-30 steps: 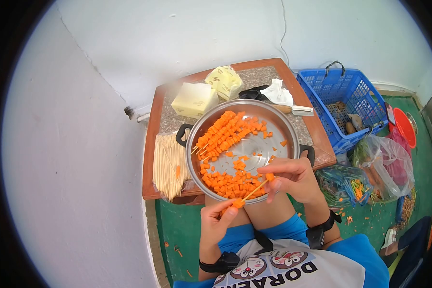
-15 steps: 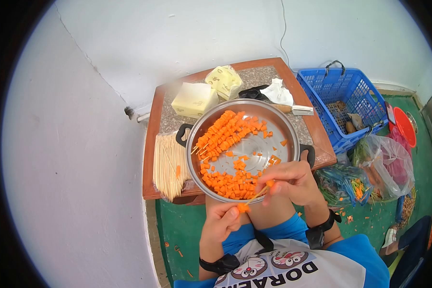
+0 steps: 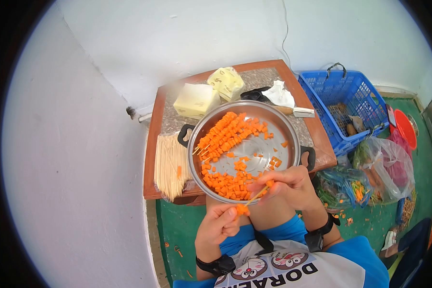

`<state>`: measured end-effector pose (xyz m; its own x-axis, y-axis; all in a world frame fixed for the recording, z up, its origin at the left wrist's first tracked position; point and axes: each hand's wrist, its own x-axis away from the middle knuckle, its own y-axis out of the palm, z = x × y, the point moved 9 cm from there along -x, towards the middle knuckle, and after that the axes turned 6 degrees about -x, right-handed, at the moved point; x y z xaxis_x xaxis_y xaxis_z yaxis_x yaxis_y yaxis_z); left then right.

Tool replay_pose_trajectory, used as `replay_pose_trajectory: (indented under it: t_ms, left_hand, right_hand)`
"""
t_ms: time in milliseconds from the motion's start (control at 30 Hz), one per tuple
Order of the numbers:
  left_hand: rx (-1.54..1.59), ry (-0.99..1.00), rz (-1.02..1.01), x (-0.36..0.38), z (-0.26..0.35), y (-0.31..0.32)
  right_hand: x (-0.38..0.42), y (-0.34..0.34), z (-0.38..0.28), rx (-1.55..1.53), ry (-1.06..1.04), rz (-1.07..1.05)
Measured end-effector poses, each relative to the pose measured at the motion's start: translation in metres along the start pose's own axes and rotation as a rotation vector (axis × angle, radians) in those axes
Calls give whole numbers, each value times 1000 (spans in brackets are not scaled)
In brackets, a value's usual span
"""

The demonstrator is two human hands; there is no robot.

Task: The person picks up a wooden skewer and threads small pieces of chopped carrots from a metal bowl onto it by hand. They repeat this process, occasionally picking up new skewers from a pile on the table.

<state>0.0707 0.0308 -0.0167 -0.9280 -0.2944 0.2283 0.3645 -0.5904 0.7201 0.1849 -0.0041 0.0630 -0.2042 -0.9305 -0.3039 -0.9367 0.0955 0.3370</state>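
A wide steel pot [image 3: 278, 122] holds several skewers of carrot cubes [image 3: 223, 132] at its upper left and loose carrot cubes [image 3: 230, 185] at its near side. Just below the rim, my left hand [image 3: 221, 222] is closed on carrot pieces at the lower end of a wooden skewer [image 3: 256, 196]. My right hand [image 3: 289, 185] pinches a carrot cube [image 3: 270, 183] at the skewer's upper end. Left of the pot lies a bundle of bare wooden sticks [image 3: 169, 163].
The wooden table [image 3: 154, 120] bears wrapped yellowish packs [image 3: 197, 100], a white tissue [image 3: 279, 94] and a peeler [image 3: 302, 112]. To the right stand a blue basket [image 3: 336, 139], plastic bags [image 3: 391, 165] and a red basin [image 3: 405, 128]. A person's leg [image 3: 415, 240] shows at lower right.
My right hand has shifted slightly left and down along with its carrot cube. My left hand has moved slightly left. The view has shifted a little.
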Motion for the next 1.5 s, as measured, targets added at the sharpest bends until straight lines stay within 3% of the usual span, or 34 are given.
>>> replay_pose_trajectory:
  t_ms: [67, 100, 167, 200, 267, 300, 367, 400, 467, 500, 567, 667, 700, 767, 900, 967, 1000, 1067, 1267, 1367, 1500]
  left_hand:
    - [140, -125, -121, -2, -14, 6]
    - [141, -124, -119, -2, -18, 9]
    - [-994, 595, 539, 21, 43, -5]
    - [-994, 596, 538, 16, 43, -5]
    - [-1460, 1205, 559, 38, 63, 40]
    - [-1460, 1206, 564, 41, 63, 42]
    - [-1076, 631, 552, 20, 53, 4]
    - [-1075, 630, 552, 22, 57, -1]
    - [22, -39, -11, -3, 1, -3]
    - [23, -37, -10, -4, 0, -1]
    - [-487, 300, 252, 0, 27, -7]
    - [-1252, 805, 641, 28, 63, 22]
    - [-1250, 807, 643, 26, 62, 19]
    - [-1511, 1161, 610, 37, 64, 41]
    - [-1398, 1049, 619, 36, 68, 40]
    - [-684, 349, 474, 7, 31, -6]
    - [-683, 350, 476, 7, 34, -9]
    - [-273, 192, 193, -4, 18, -3]
    - [-160, 193, 155, -8, 11, 2]
    - [-295, 261, 238, -6, 19, 0]
    - [-241, 251, 205, -5, 17, 0]
  right_hand:
    - [0, 7, -3, -36, -1, -45]
    - [-1, 2, -2, -24, 18, 32]
    - [-1, -2, 0, -13, 35, 111]
    - [-1, -6, 3, -32, 60, 176]
    - [0, -10, 7, -50, 85, 239]
    - [0, -10, 8, -78, 75, 238]
    - [-1, -12, 9, -106, 64, 238]
    - [-2, -12, 10, -76, 71, 215]
    - [-2, -13, 10, -44, 79, 191]
    - [-3, -8, 10, -72, 88, 126]
    - [-4, -2, 8, -102, 100, 61]
    - [-4, -11, 11, -60, 184, 197]
    - [-3, -13, 12, -67, 164, 242]
    - [-3, -14, 12, -74, 147, 280]
    - [-2, -9, 19, -131, 199, 261]
    - [-2, -7, 22, -124, 210, 239]
    - [-3, -5, 22, -119, 204, 226]
    - [-3, -2, 22, -117, 207, 206]
    - [-7, 6, 27, 4, 201, 92]
    - [-5, 14, 40, 5, 235, 40]
    - [-6, 16, 42, 53, 243, 2]
